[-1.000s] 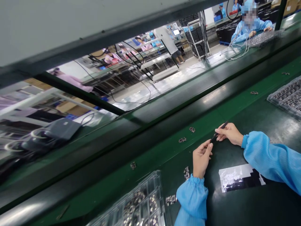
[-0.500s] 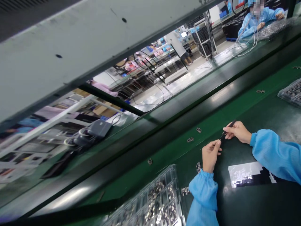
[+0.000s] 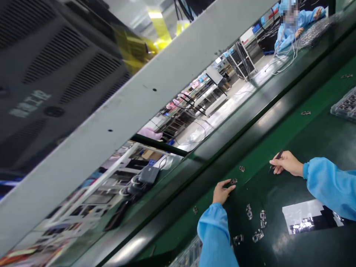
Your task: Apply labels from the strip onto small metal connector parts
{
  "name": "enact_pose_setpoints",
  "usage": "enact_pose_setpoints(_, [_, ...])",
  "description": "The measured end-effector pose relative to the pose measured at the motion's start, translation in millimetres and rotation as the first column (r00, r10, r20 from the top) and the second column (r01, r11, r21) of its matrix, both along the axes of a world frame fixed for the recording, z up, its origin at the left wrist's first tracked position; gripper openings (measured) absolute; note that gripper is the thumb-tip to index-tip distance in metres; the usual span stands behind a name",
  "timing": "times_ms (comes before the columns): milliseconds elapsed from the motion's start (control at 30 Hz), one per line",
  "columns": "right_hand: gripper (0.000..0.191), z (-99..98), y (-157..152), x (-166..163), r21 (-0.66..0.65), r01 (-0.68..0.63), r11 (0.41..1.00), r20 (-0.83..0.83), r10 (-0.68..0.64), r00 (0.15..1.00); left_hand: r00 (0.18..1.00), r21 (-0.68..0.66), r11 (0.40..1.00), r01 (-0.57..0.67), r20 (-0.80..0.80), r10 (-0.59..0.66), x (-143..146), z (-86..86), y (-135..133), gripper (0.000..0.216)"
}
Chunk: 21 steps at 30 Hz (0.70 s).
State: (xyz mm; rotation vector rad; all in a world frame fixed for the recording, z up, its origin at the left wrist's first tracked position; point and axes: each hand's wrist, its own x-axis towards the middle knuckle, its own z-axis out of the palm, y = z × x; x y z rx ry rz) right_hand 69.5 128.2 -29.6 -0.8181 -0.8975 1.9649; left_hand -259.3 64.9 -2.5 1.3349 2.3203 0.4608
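My left hand (image 3: 221, 193) reaches over the green belt, thumb and index finger apart around a small metal part (image 3: 234, 181). Whether the fingertips touch it I cannot tell. My right hand (image 3: 286, 163) grips black tweezers (image 3: 279, 155), tips pointing down to the left, nothing visible between them. Another small part (image 3: 241, 168) rests just beyond my left fingers. Several similar parts lie on the dark green surface between my arms, one metal part (image 3: 263, 218) among them. By my right sleeve is a white and black sheet (image 3: 303, 207) with shiny silver pieces on it.
A clear plastic tray (image 3: 187, 252) is partly hidden by my left sleeve; a second tray (image 3: 345, 105) with round parts sits at the right edge. More parts dot the belt (image 3: 275, 137). A grey beam (image 3: 155, 89) crosses overhead. A co-worker in blue (image 3: 290, 29) sits far across.
My left hand has left the tweezers and moved left to a part on the belt. My right hand still holds the tweezers. The view has shifted, showing more parts between my arms.
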Motion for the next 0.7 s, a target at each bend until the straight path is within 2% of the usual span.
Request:
enact_pose_setpoints(167, [0.029, 1.3, 1, -3, -0.021, 0.007, 1.0, -0.003, -0.007, 1.0, 0.993, -0.004, 0.995, 0.095, -0.068, -0.095, -5, -6.1, 4, 0.022])
enact_pose_setpoints(233, [0.027, 2.5, 2, -4, -0.035, 0.01, 0.999, -0.002, -0.01, 1.0, 0.993, 0.018, 0.995, 0.099, -0.072, -0.098, -3, -5.1, 6, 0.021])
enact_pose_setpoints(300, [0.026, 4.1, 3, -3, -0.05, 0.013, 0.999, -0.003, -0.013, 1.0, 0.996, 0.051, 0.997, 0.051, -0.07, -0.047, 0, -2.6, 7, 0.021])
enact_pose_setpoints(400, [0.025, 7.2, 4, -2, -0.073, 0.014, 0.997, -0.002, -0.014, 1.0, 0.994, 0.125, 0.988, -0.096, -0.037, 0.101, 9, 6.7, 9, 0.019])
enact_pose_setpoints(467, [0.024, 9.1, 4, -1, -0.086, 0.012, 0.996, -0.003, -0.013, 1.0, 0.98, 0.18, 0.963, -0.198, 0.031, 0.196, 18, 18.6, 7, 0.017])
enact_pose_setpoints(533, [0.023, 10.8, 4, 0, -0.098, 0.009, 0.995, -0.006, -0.01, 1.0, 0.96, 0.224, 0.937, -0.267, 0.151, 0.237, 33, 34.0, -1, 0.018])
enact_pose_setpoints(633, [0.024, 12.4, 4, 1, -0.117, 0.008, 0.993, -0.012, -0.01, 1.0, 0.902, 0.245, 0.922, -0.3, 0.387, 0.191, 68, 55.5, -26, 0.025])
enact_pose_setpoints(700, [0.024, 13.1, 5, 2, -0.127, 0.012, 0.992, -0.018, -0.015, 1.0, 0.835, 0.218, 0.927, -0.304, 0.53, 0.149, 98, 62.0, -49, 0.029])
